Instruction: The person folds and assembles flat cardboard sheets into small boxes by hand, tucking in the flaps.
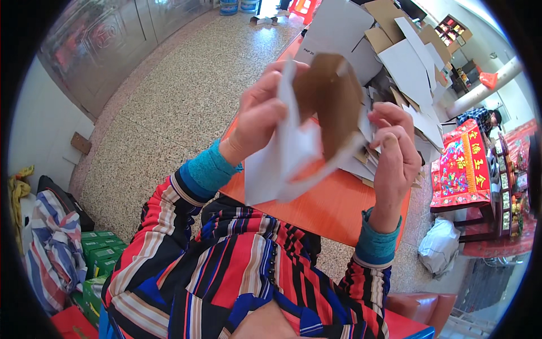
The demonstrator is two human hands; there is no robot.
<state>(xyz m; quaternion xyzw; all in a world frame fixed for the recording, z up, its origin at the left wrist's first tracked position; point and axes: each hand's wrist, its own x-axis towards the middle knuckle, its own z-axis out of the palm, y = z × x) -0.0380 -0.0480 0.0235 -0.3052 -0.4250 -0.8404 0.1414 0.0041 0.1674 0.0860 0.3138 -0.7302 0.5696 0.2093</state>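
Observation:
A flat cardboard box blank (pixel 307 130), white outside and brown inside, is held up in front of me and partly folded. My left hand (pixel 261 116) grips its left flap near the top. My right hand (pixel 395 150) pinches its right edge. Under it lies the orange table (pixel 333 206). A pile of more flat cardboard blanks (pixel 395 56), white and brown, covers the far part of the table.
Green boxes (pixel 99 251) and a striped cloth bag (pixel 53 243) sit on the speckled floor at lower left. A red embroidered cloth (pixel 460 166) hangs at right, a white sack (pixel 439 246) below it. A person (pixel 483 118) bends over at far right.

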